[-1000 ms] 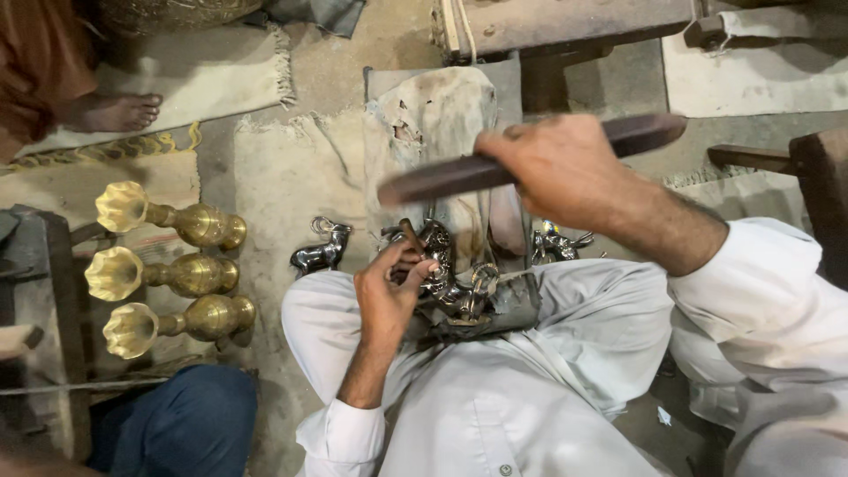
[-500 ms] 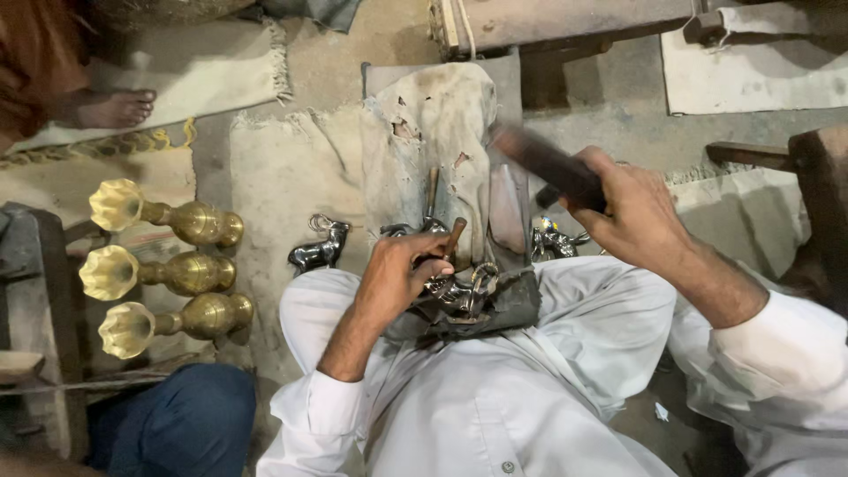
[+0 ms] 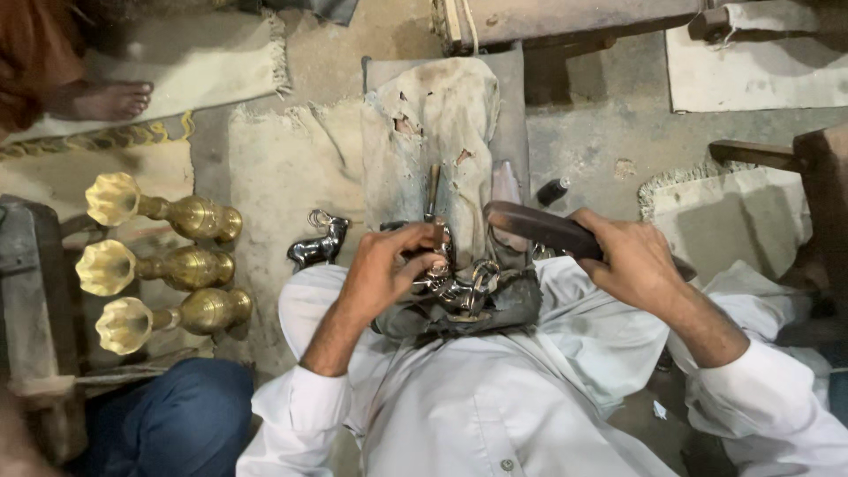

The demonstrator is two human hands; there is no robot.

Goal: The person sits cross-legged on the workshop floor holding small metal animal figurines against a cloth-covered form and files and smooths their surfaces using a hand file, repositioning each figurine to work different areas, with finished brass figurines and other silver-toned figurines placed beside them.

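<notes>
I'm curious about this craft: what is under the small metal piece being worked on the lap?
Under the metal piece lies a dark pad on the lap, with a worn cloth ahead. The left hand covers the piece's left part.

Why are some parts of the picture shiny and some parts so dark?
Head view: light glints off the three brass vases and the small silver animal figure, so they gleam; the dark stick in the right hand looks slightly smeared; the left hand is sharp over the metal piece; the left edge and the bottom right corner sit in shadow.
</notes>
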